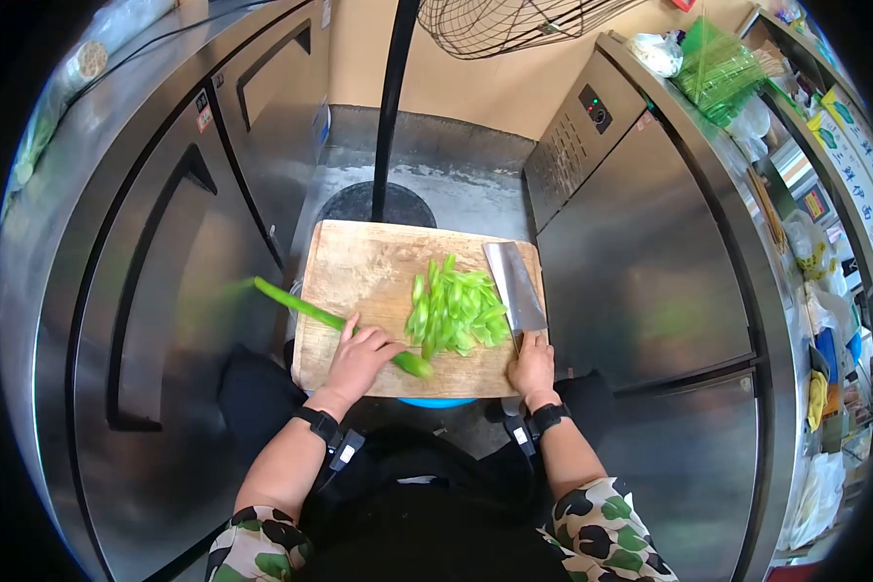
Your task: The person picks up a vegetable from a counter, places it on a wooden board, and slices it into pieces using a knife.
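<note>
A long bright-green vegetable stalk (299,305) lies slantwise across the wooden cutting board (344,254), its thin end sticking out past the left edge. My left hand (361,357) is closed over the stalk near its thick end, pressing it to the board. In the middle and right of the board is a pile of slanted green slices (456,308). My right hand (533,367) grips the handle of a cleaver (516,286) at the board's right side. The broad blade points away from me, beside the pile; my fingers hide most of the handle.
Steel fridge cabinets stand close on the left (194,262) and right (650,252). A black pole (390,116) rises behind the board from a round base (403,204), beneath a wire fan cage (514,24). Bags and packages crowd the right counter. Something blue (436,402) shows under the board.
</note>
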The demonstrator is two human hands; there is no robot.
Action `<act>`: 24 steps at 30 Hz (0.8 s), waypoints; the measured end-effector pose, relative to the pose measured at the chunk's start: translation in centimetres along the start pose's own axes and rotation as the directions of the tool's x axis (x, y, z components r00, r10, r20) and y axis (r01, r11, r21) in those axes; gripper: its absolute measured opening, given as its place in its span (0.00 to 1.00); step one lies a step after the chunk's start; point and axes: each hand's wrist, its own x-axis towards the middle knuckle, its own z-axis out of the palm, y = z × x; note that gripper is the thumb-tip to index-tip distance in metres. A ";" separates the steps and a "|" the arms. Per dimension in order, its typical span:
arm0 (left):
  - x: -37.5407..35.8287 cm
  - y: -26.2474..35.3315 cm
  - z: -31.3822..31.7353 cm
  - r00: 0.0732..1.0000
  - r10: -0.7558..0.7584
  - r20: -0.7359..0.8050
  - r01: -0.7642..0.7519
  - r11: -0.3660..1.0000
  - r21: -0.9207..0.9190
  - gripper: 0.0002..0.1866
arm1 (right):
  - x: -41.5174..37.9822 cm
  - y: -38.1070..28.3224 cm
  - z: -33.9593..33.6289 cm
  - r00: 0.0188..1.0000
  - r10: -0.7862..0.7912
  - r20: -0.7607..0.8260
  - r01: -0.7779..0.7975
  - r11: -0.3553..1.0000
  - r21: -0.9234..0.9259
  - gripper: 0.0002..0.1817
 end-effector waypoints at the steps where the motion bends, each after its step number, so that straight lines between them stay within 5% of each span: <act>1: 0.1 -0.3 -0.1 1.000 -0.011 -0.027 0.012 1.000 0.018 0.14 | 0.2 -0.2 -0.8 1.000 0.005 0.027 -0.006 1.000 0.015 0.29; 4: 0.1 -1.0 -0.4 0.991 -0.091 -0.094 0.093 0.996 0.018 0.13 | 0.2 -0.7 -3.3 0.990 0.144 0.006 -0.140 0.951 0.275 0.25; 8: -0.7 -0.3 -0.7 0.979 -0.169 -0.115 0.165 0.985 -0.049 0.16 | -1.5 -0.8 -5.3 0.983 0.183 -0.005 -0.156 0.851 0.502 0.21; 9: -1.0 0.5 -1.1 0.978 -0.177 -0.110 0.171 0.983 -0.066 0.17 | -2.1 -0.2 -4.6 0.985 0.124 -0.116 -0.045 0.850 0.526 0.15; 12: -1.5 2.2 -1.7 0.960 -0.271 -0.071 0.248 0.939 -0.238 0.21 | -4.5 -4.4 -10.2 0.966 0.129 0.223 -0.252 0.652 0.715 0.09; 13: -1.8 2.3 -1.5 0.960 -0.273 -0.069 0.246 0.933 -0.262 0.22 | -5.3 -4.8 -9.3 0.979 0.054 0.198 -0.189 0.618 0.763 0.07; 15: -2.1 2.2 -1.1 0.957 -0.278 -0.080 0.243 0.921 -0.304 0.22 | -5.9 -5.3 -8.4 0.962 -0.124 0.245 -0.054 0.787 0.614 0.09; 18: -2.4 1.9 -0.6 0.956 -0.274 -0.110 0.233 0.928 -0.290 0.21 | -6.4 -6.8 -6.4 0.905 -0.353 0.238 0.191 0.836 0.514 0.10; 24: -2.1 1.3 1.0 0.951 -0.238 -0.198 0.181 0.946 -0.268 0.22 | -6.0 -7.3 -4.5 0.880 -0.372 0.296 0.219 0.870 0.442 0.08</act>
